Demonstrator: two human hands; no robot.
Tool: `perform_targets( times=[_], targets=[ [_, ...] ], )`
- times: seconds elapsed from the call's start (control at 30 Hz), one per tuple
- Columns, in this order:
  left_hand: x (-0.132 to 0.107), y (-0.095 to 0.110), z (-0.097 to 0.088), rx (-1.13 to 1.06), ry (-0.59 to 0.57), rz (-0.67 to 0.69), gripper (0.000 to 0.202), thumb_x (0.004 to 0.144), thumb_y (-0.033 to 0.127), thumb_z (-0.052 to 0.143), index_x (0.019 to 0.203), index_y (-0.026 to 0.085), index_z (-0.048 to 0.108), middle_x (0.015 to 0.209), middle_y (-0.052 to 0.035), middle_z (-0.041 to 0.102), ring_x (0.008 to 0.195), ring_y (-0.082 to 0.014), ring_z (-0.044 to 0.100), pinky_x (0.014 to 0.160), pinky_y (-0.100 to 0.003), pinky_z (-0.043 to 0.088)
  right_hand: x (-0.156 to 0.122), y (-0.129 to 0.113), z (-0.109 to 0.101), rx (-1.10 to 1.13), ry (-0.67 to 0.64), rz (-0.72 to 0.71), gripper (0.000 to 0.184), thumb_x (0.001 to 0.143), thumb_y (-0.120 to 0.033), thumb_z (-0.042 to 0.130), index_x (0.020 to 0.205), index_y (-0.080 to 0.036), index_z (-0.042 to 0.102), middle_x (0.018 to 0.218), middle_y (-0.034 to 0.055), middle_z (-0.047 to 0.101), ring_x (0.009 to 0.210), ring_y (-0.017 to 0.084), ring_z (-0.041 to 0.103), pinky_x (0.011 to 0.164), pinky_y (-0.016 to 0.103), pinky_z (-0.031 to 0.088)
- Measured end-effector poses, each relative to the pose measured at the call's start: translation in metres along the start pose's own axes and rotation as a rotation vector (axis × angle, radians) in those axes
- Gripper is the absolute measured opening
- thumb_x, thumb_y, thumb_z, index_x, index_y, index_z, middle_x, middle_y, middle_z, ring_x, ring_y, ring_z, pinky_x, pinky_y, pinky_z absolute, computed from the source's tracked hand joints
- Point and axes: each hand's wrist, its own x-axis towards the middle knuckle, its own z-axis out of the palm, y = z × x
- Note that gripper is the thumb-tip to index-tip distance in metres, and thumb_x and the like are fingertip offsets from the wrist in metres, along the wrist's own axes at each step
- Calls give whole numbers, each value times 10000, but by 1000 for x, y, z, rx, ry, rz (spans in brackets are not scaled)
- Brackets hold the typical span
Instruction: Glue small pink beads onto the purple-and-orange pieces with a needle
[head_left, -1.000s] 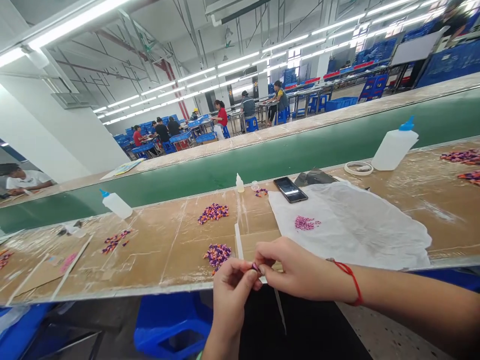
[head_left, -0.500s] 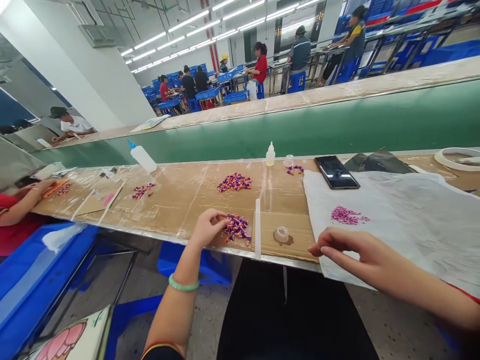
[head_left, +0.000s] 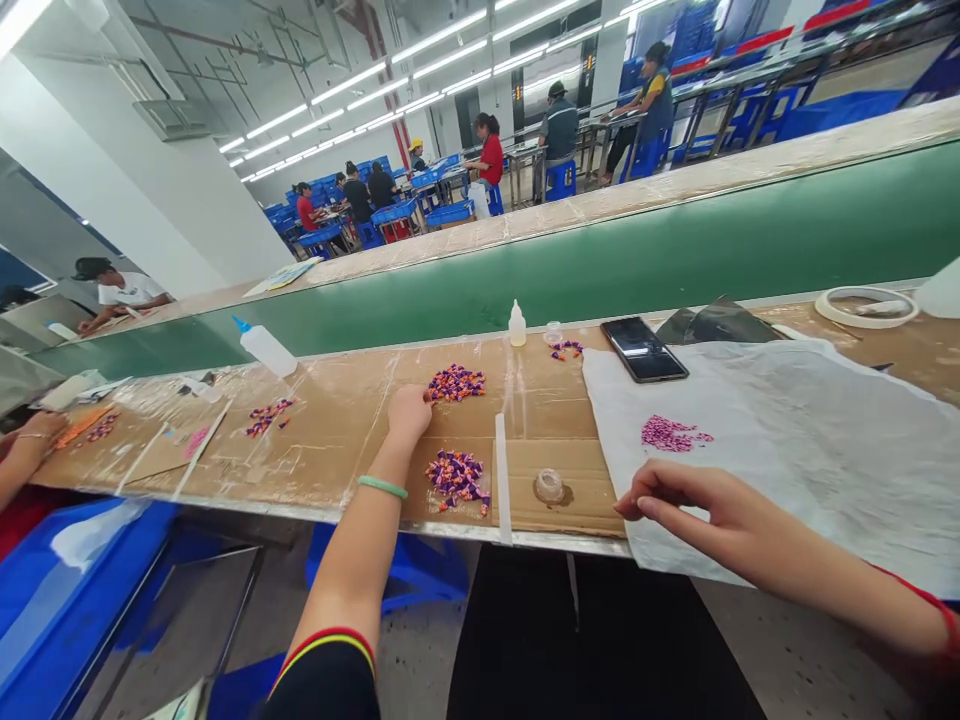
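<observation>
My left hand reaches far forward over the cardboard-covered bench. Its fingers are curled at the edge of the far pile of purple and orange small pieces. A nearer pile of the same pieces lies just right of my left forearm, which wears a green bangle. My right hand rests at the front edge of a white sheet, thumb and forefinger pinched together; I cannot make out anything between them. A small heap of pink pieces lies on the sheet beyond it.
A black phone, a small glue bottle, a tape roll and a white strip lie on the bench. A squeeze bottle lies at left. A green conveyor belt runs behind. A neighbour's hand works at far left.
My hands, joined on a small piece a second ago, have parted. The left hand moved from the near pile forward to the far pile; the right hand stays at the sheet's edge.
</observation>
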Motion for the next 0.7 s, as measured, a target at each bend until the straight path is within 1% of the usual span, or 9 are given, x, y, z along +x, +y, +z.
perform_targets(
  times=[0.1,0.2,0.23,0.3,0.37,0.4,0.5,0.6,0.7],
  targets=[
    [-6,3,-4,58,-27,39,358,964,367,625,1263,169,611,1277,-109,634,1094,-237,651,926,-457,575,1,1,-2,20,-2,11,388,1013,-510,431,828,-218,605,891,69,714,860,234,675,712,321,530],
    [-12,5,-9,76,-18,80,328,961,359,630,1216,152,627,1216,-98,657,1063,-229,659,919,-454,571,5,5,-6,-22,27,-1,353,1020,-464,413,838,-216,585,886,60,706,843,225,665,685,321,508],
    [-14,5,-10,71,-9,95,279,960,315,628,1179,142,641,1176,-99,672,1046,-225,662,922,-443,562,7,8,-8,-67,48,-11,330,1018,-433,410,839,-215,582,866,56,701,813,221,657,674,325,498],
    [-19,6,-13,47,9,126,159,937,174,598,1069,133,677,1086,-107,702,1010,-220,667,921,-401,534,11,18,-13,-205,111,-29,260,994,-340,416,849,-212,590,834,55,694,758,223,643,666,342,481],
    [-26,7,-16,7,19,159,164,882,75,553,935,141,693,993,-111,720,956,-219,671,885,-358,512,14,32,-20,-361,165,-31,222,957,-224,409,889,-203,620,885,75,709,786,241,654,705,365,482],
    [-32,7,-17,-17,20,176,170,859,67,541,877,150,688,950,-104,723,923,-216,671,857,-341,507,16,39,-24,-432,183,-26,235,938,-176,405,917,-198,638,936,90,716,829,253,664,735,375,486],
    [-53,10,-22,-100,4,244,136,838,124,531,793,177,648,846,-59,710,827,-197,660,774,-306,503,21,56,-32,-609,181,24,275,912,-106,423,987,-175,679,1002,126,703,907,281,666,791,393,495],
    [-75,11,-26,-168,-18,317,113,840,178,520,770,194,607,813,-38,687,787,-188,646,732,-292,500,27,61,-33,-722,161,94,216,926,-145,512,1042,-122,693,999,152,679,960,318,649,828,424,505],
    [-94,11,-28,-197,-26,348,129,871,224,491,779,200,577,768,-26,656,741,-185,624,705,-296,492,35,60,-28,-758,158,126,190,925,-170,568,1025,-68,694,1010,184,669,1004,356,634,866,459,503]
  ],
)
